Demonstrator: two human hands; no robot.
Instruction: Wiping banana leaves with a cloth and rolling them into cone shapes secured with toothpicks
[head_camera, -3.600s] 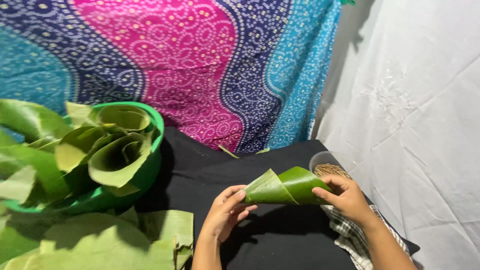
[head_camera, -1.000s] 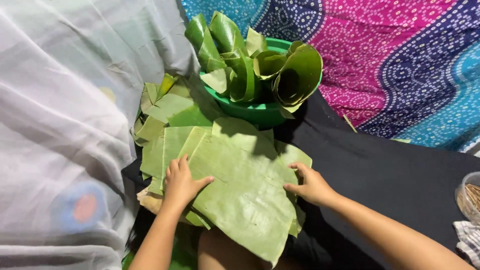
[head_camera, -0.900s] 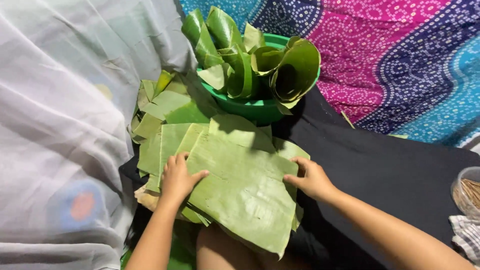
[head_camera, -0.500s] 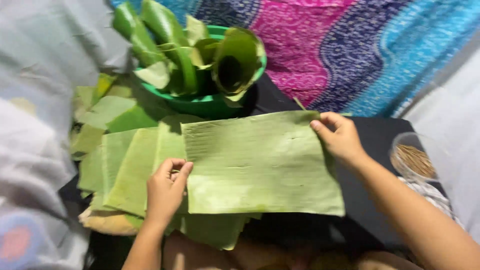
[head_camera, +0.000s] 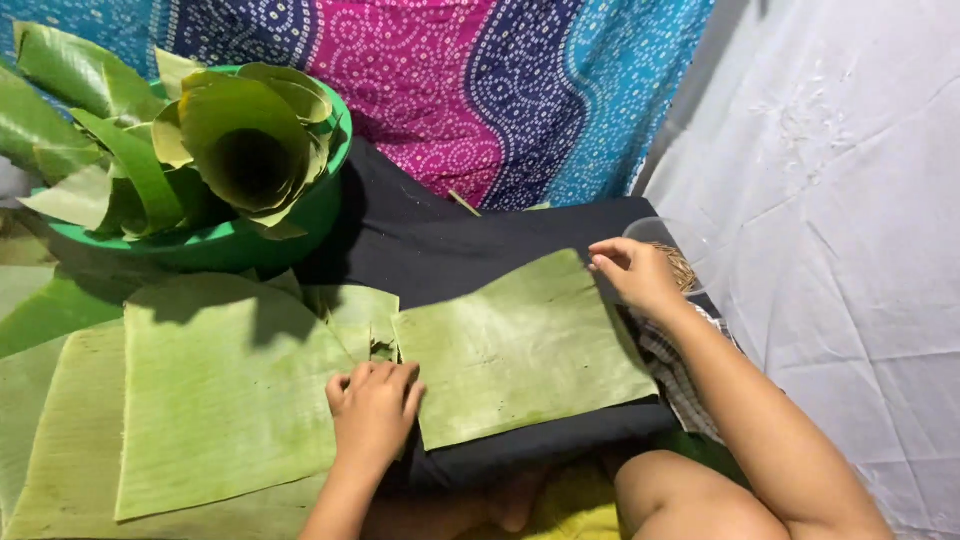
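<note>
In the head view, one flat, green, square-cut banana leaf piece (head_camera: 520, 350) lies on the black cloth (head_camera: 440, 250), stretched between the two hands. The left hand (head_camera: 372, 408) is curled, with its fingers bent over the leaf's near left edge, pinching it. The right hand (head_camera: 636, 273) pinches the far right corner with its fingertips.

It looks like the work is partly done. Up and to the left of the left hand sits a round green plastic bowl (head_camera: 300, 232), and it is already full of green leaf pieces rolled into cones (head_camera: 245, 150). The leaf between the hands is still flat, not rolled. Just left of the left hand lies a stack of more flat green leaf pieces (head_camera: 215, 390), so I think many are still left to do.

There are no boxes, labels or signs to see. Right beside the right hand is a clear round cup of thin brown sticks (head_camera: 683, 262). Under that arm lies a checked cloth (head_camera: 675, 370). Behind everything hangs a pink, purple and blue dotted cloth (head_camera: 440, 90).
</note>
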